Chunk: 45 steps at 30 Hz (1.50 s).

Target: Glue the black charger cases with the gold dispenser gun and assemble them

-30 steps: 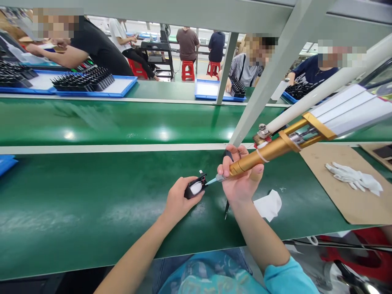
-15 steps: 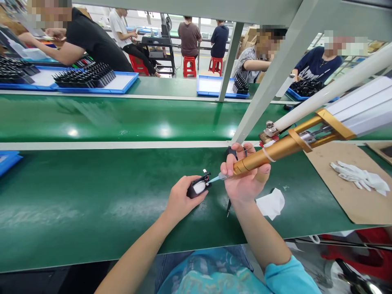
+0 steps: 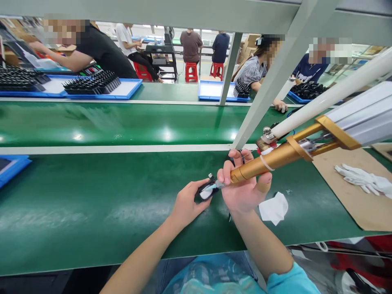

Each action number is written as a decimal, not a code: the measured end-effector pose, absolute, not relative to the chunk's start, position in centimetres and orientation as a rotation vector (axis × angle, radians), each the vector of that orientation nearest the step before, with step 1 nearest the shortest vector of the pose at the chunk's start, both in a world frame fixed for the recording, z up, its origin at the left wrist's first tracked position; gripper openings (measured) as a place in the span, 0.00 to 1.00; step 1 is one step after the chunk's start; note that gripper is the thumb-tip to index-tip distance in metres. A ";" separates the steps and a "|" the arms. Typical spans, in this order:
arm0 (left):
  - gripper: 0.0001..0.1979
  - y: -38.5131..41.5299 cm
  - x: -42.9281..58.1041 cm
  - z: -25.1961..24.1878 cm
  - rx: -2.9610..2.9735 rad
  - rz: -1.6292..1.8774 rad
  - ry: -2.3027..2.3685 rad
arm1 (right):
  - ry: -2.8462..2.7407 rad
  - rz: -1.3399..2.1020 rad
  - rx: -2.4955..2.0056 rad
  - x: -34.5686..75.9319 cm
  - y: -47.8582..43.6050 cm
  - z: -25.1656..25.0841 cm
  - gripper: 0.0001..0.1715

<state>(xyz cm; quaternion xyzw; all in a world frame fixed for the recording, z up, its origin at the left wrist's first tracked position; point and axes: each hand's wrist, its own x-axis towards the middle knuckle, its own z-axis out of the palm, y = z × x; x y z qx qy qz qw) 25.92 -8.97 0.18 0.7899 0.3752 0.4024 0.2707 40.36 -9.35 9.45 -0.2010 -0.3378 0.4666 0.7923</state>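
My left hand (image 3: 187,203) grips a small black plastic housing (image 3: 201,191) between thumb and fingers, above the green work surface. Inside the housing lies a white oval part (image 3: 206,194). My right hand (image 3: 244,183), palm up, has its fingers curled round the front end of a gold dispensing gun (image 3: 263,163). The gun's pale blue nozzle (image 3: 210,187) points down to the left, its tip over the open housing by the white part; whether it touches is too small to tell. Partly hidden behind my right fingers is a dark object (image 3: 234,155).
A white paper piece (image 3: 274,208) lies right of my right forearm. White gloves (image 3: 361,177) rest on brown cardboard (image 3: 337,196). A grey slanted post (image 3: 260,100) stands ahead. Beyond it are blue trays (image 3: 131,90) with black parts and several people. Another blue tray (image 3: 18,171) sits at the left.
My left hand has moved slightly right with the housing, and the nozzle now reaches farther over it. Across the bench, a co-worker's hand has come forward onto the ledge.
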 end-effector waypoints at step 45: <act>0.15 -4.9 25.9 -1.1 1.974 0.742 0.990 | -0.674 0.961 -0.501 47.0 -9.5 7.0 0.28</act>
